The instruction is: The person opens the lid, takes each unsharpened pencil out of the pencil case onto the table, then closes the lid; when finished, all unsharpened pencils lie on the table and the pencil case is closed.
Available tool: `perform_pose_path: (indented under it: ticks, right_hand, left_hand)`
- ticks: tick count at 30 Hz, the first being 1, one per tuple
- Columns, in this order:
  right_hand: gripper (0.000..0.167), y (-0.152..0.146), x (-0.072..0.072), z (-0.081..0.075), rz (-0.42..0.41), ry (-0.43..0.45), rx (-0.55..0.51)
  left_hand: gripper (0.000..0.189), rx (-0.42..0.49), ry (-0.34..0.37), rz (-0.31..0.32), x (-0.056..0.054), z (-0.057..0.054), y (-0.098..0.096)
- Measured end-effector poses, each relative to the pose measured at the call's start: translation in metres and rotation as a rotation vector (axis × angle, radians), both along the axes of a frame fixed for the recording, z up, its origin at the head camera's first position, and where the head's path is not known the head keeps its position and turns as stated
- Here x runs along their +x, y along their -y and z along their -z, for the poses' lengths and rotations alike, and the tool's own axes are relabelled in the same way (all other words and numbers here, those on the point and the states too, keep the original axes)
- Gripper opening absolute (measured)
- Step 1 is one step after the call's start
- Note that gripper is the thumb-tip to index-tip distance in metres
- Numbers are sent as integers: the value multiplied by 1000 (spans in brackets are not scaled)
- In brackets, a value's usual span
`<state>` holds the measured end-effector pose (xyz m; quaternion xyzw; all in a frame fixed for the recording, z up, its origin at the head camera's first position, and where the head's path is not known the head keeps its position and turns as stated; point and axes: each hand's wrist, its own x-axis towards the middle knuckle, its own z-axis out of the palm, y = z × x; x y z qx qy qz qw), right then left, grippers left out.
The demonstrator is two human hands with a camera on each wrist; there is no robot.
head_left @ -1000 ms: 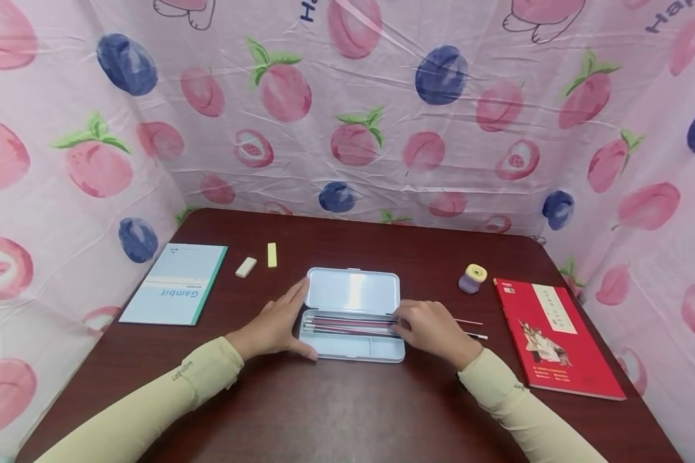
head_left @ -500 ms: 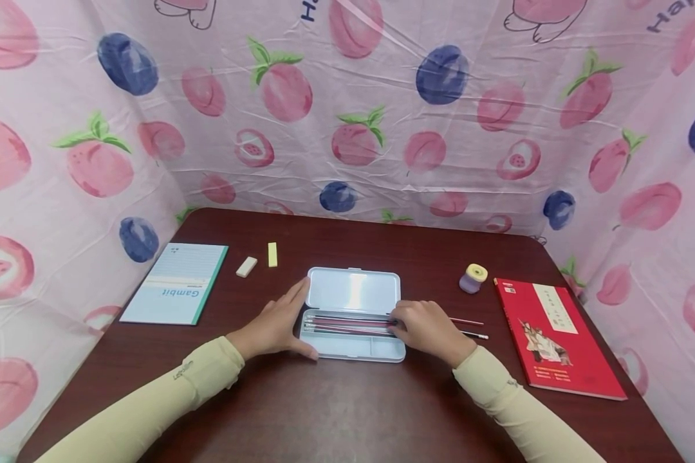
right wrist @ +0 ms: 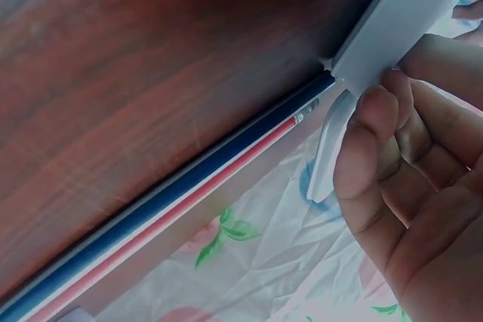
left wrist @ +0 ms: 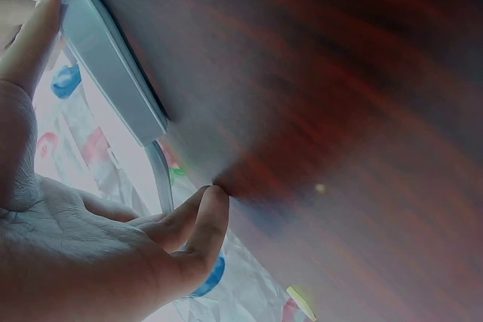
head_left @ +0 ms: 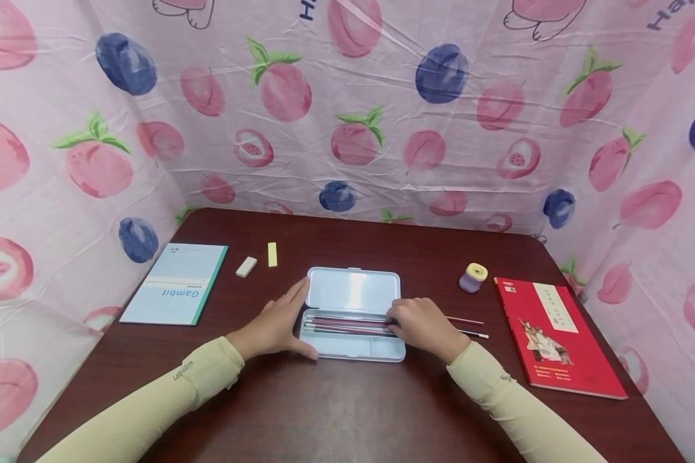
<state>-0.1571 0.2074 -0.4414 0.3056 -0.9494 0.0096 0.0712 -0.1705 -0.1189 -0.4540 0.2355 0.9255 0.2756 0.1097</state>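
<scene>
A light blue pencil case (head_left: 338,352) lies with its lid (head_left: 331,289) raised back. Several pencils (head_left: 347,326) lie lengthwise in its rear compartment, eraser ends to the left. My left hand (head_left: 269,329) braces the case's left end with spread fingers, thumb at the front corner, fingertips by the lid. My right hand (head_left: 425,326) has its fingers curled over the right end, where the pencils run beneath it. In the right wrist view, the fingers (right wrist: 377,115) bend at the case's edge; I cannot tell whether they pinch the pencils.
Right of the case lie a red pencil (head_left: 469,321) and a dark pencil (head_left: 476,334). A purple-and-yellow sharpener-like item (head_left: 472,278) and a red book (head_left: 556,347) are farther right. Leftward are a notebook (head_left: 176,283), a white eraser (head_left: 246,267) and a yellow strip (head_left: 272,254).
My right hand has shifted slightly left along the case's right end, showing more of the red pencil behind it. The left hand has stayed in place.
</scene>
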Motion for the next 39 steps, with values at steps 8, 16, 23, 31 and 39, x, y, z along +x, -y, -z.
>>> perform_pose_path:
  ticks: [8, 16, 23, 31, 39]
  right_hand:
    - [11, 4, 0, -1, -13, -45, 52]
    - [11, 5, 1, -1, -52, -84, 85]
    - [10, 4, -1, 2, -73, -111, 83]
    - [11, 4, 1, 1, -73, -120, 84]
    - [9, 2, 3, 1, -74, -140, 53]
  left_hand:
    - [153, 3, 2, 0, 0, 0, 0]
    - [153, 7, 10, -1, 1, -1, 0]
    - [153, 6, 8, 3, 1, 0, 1]
    - [152, 2, 18, -9, 1, -1, 0]
    - [152, 6, 9, 0, 1, -1, 1]
